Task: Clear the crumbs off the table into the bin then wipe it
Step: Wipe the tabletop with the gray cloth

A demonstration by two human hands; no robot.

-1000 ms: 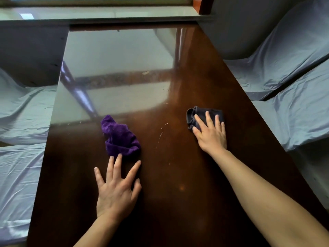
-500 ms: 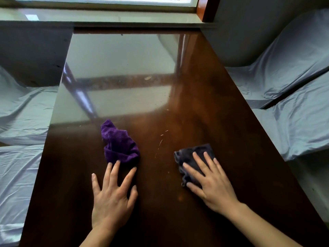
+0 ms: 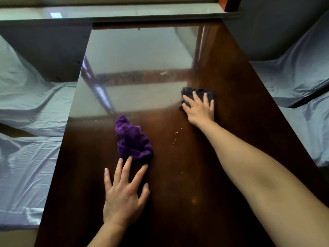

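A glossy dark brown table (image 3: 240, 107) runs away from me toward a window sill. My right hand (image 3: 199, 108) lies flat, fingers spread, pressing a folded dark grey cloth (image 3: 200, 92) onto the table right of centre. A crumpled purple cloth (image 3: 132, 139) sits on the table nearer me. My left hand (image 3: 123, 195) rests flat and empty just below it, its fingertips at the cloth's near edge. A few pale crumbs and streaks (image 3: 175, 139) lie between the two cloths, and one pale fleck (image 3: 163, 72) lies farther back. No bin is in view.
Seats draped in light blue sheets flank the table on the left (image 3: 26, 157) and on the right (image 3: 302, 82). A pale window sill (image 3: 114, 12) runs across the far end. Window glare covers the table's far half.
My right hand has pushed the dark grey cloth away from me, from close to my body back up to the right of centre. My left hand stays flat by the purple cloth.
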